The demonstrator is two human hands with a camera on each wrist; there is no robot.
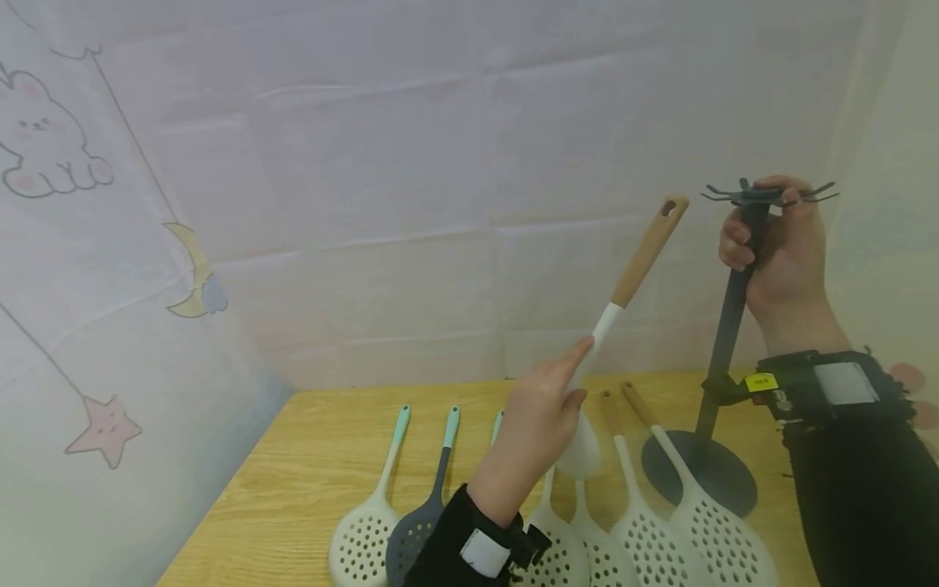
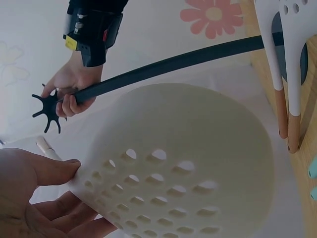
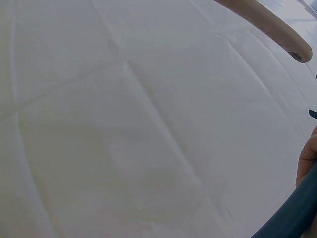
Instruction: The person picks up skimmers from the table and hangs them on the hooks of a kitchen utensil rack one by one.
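On the table [image 1: 293,456], 7 skimmers [image 1: 367,530] lie in a row, left of and before the hook stand [image 1: 722,326].

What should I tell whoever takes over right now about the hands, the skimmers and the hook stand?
Left hand: holds a white perforated skimmer with a wooden handle, raised, handle end pointing toward the stand's top.
Right hand: grips the dark grey metal hook stand just under its ring of hooks; the round base sits on the wooden table.
Done: no utensil hangs on the hooks yet.
Left: probably hang the raised skimmer, then the six slotted skimmers on the table, one of them dark grey.
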